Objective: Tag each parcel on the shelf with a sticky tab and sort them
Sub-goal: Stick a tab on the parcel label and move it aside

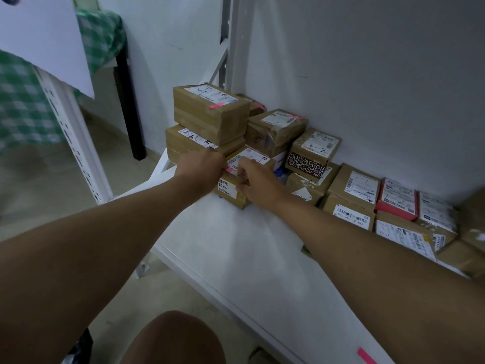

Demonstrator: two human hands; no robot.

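Both hands meet at a small labelled parcel [249, 164] on the white shelf [236, 245]: left hand [203, 166] and right hand [258, 182] fingers curled, pinching a pink sticky tab [229, 169] against its label.

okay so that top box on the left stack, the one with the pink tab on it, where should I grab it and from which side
Probably by its two short end faces, one hand on each, coming from the open front of the shelf. The top box sits flat and uppermost on its stack, so nothing pins it. The wall stands behind it and another parcel crowds its right end, so that hand would need to slip in there.
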